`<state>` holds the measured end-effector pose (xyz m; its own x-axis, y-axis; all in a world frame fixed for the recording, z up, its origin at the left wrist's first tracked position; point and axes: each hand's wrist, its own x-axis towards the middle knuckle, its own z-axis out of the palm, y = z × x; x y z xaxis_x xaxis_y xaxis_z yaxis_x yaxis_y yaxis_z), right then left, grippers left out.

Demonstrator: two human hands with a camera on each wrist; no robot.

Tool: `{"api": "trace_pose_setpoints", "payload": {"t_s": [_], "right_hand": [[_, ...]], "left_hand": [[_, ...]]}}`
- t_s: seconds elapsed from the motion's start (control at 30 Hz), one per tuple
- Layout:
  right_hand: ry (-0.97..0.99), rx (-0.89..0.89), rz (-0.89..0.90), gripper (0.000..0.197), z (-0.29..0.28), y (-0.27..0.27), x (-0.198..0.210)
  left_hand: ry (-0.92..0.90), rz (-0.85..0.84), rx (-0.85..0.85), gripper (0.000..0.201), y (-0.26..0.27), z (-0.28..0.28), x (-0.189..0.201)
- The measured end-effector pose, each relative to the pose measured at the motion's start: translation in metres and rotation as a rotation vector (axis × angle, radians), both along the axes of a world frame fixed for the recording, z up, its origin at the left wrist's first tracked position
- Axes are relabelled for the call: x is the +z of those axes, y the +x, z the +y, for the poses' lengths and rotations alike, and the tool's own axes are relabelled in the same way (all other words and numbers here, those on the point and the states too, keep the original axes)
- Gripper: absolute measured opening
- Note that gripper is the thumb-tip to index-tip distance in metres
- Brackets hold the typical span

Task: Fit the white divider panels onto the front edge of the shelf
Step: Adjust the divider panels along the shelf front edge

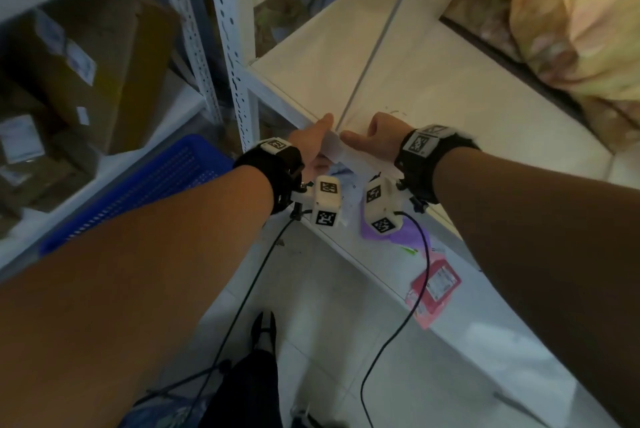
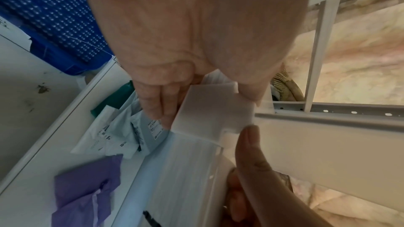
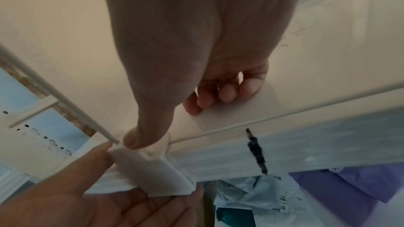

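Note:
A small white divider panel (image 1: pixel 334 150) sits against the front edge of the white shelf (image 1: pixel 467 98), at the foot of a thin white rail (image 1: pixel 374 46) that runs back across the board. My left hand (image 1: pixel 317 147) grips the panel (image 2: pixel 214 110), thumb above and fingers (image 2: pixel 157 108) below. My right hand (image 1: pixel 363 140) lies on the shelf top just right of it. Its thumb (image 3: pixel 135 141) presses the panel's upper end (image 3: pixel 153 170), and its fingers (image 3: pixel 218 96) are curled on the board, holding nothing.
A perforated white upright (image 1: pixel 232 46) stands left of the hands. A blue basket (image 1: pixel 145 192) and cardboard boxes (image 1: pixel 86 64) fill the left rack. Purple (image 1: pixel 412 237) and red (image 1: pixel 433 289) packets lie on the lower shelf. Bulging bags (image 1: pixel 571 29) fill the back right. Cables (image 1: pixel 249 289) hang from my wrists.

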<state>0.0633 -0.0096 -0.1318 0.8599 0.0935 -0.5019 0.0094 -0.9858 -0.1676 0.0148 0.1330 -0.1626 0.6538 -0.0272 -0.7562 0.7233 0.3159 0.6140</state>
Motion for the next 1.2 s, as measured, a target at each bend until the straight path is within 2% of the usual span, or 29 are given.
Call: {"api": "trace_pose_setpoints", "payload": {"t_s": [0.23, 0.43, 0.77, 0.97, 1.2], "right_hand": [[0.05, -0.039, -0.055, 0.065, -0.006, -0.002, -0.008], [0.074, -0.02, -0.058, 0.066, -0.011, -0.001, -0.011], [0.025, 0.024, -0.073, 0.064, -0.008, -0.002, -0.004], [0.03, 0.052, -0.092, 0.059, -0.01, -0.005, 0.0], [0.079, 0.142, -0.092, 0.05, -0.031, -0.009, 0.009]], "left_hand": [[-0.031, -0.002, 0.015, 0.073, -0.002, -0.002, 0.001], [-0.022, -0.001, 0.018, 0.066, -0.004, -0.005, 0.004], [-0.045, 0.005, 0.031, 0.069, -0.009, -0.006, 0.007], [0.007, 0.032, -0.008, 0.055, -0.013, -0.009, 0.01], [-0.019, 0.034, -0.054, 0.071, -0.025, -0.031, 0.009]]}}
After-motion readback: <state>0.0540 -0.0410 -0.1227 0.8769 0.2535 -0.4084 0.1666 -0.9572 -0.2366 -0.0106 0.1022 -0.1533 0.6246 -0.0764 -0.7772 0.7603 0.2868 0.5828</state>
